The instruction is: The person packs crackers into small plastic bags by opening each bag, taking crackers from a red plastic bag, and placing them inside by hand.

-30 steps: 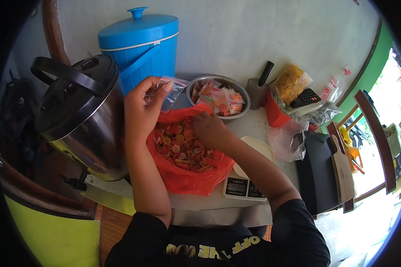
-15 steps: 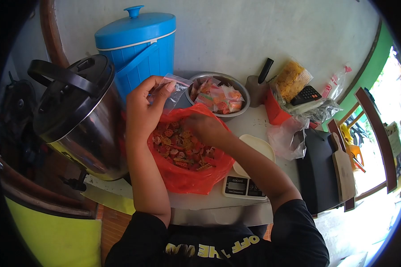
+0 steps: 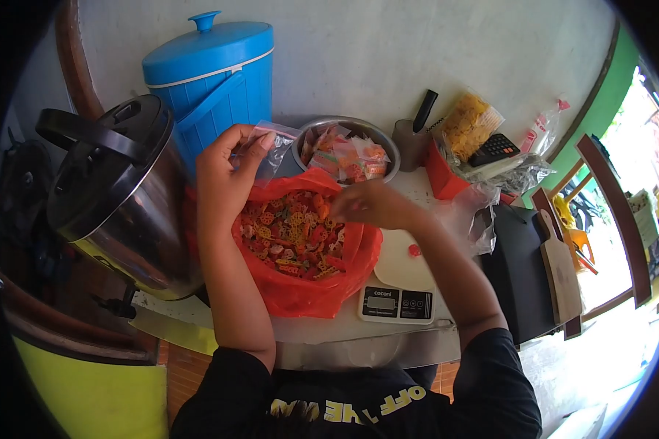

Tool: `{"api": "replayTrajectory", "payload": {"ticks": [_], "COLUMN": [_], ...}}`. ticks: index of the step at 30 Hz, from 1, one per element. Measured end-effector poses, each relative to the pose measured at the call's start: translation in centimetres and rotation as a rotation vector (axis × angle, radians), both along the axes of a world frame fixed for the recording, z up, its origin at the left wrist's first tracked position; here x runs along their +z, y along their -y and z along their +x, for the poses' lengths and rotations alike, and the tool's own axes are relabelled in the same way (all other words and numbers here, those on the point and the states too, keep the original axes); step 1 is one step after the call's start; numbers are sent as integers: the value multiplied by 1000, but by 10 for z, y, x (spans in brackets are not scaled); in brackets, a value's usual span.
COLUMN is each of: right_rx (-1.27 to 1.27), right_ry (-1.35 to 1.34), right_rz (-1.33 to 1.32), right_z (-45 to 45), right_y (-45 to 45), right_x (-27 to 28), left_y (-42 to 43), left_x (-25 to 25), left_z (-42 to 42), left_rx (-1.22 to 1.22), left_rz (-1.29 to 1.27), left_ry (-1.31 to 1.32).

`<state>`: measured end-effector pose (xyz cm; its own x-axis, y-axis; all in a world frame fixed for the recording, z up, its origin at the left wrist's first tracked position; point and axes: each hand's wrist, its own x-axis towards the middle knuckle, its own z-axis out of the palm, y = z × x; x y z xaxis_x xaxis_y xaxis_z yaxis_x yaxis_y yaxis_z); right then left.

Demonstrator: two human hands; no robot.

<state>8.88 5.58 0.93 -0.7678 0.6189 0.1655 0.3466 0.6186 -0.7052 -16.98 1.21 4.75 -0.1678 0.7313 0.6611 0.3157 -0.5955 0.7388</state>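
In my left hand (image 3: 234, 164) is a small clear zip bag (image 3: 277, 154), pinched near its top between thumb and fingers. Below it a red plastic bag (image 3: 359, 256) lies wide open, full of small dry snack pieces (image 3: 289, 234) in red, orange, yellow and pale colours, some wheel-shaped. My right hand (image 3: 373, 205) is over the bag's right rim, its fingers drawn together. Whatever those fingers may hold is too small to make out. Beneath my right forearm is a digital kitchen scale (image 3: 395, 304), with a small red piece (image 3: 414, 250) by its pale plate.
Behind the red bag stands a metal bowl (image 3: 397, 164) of filled packets. A steel pot (image 3: 128, 219) and a blue cooler (image 3: 220, 80) stand at left. To the right are a red box (image 3: 443, 175) with a calculator (image 3: 494, 150), and a wooden board (image 3: 560, 274).
My right hand has risen out of the snack pieces and moved right, toward the rim. The left hand still holds the zip bag. The whole view has shifted slightly.
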Motion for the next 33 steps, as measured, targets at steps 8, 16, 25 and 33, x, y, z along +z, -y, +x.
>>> {"api": "replayTrajectory", "payload": {"ticks": [8, 16, 25, 33], "right_rx": [34, 87, -83, 14], "right_ry": [-10, 395, 187, 234], "right_rz": [822, 778, 613, 739], "right_z": [-118, -82, -95, -103], "right_y": [-8, 10, -3, -22], "right_x": [-103, -84, -81, -101], "left_y": [9, 4, 2, 5], "left_x": [4, -1, -2, 1], "left_z": [0, -2, 0, 1], "left_rx": [22, 22, 34, 74], "left_rz": [-68, -20, -12, -47], "left_ry": [-37, -6, -16, -119]}}
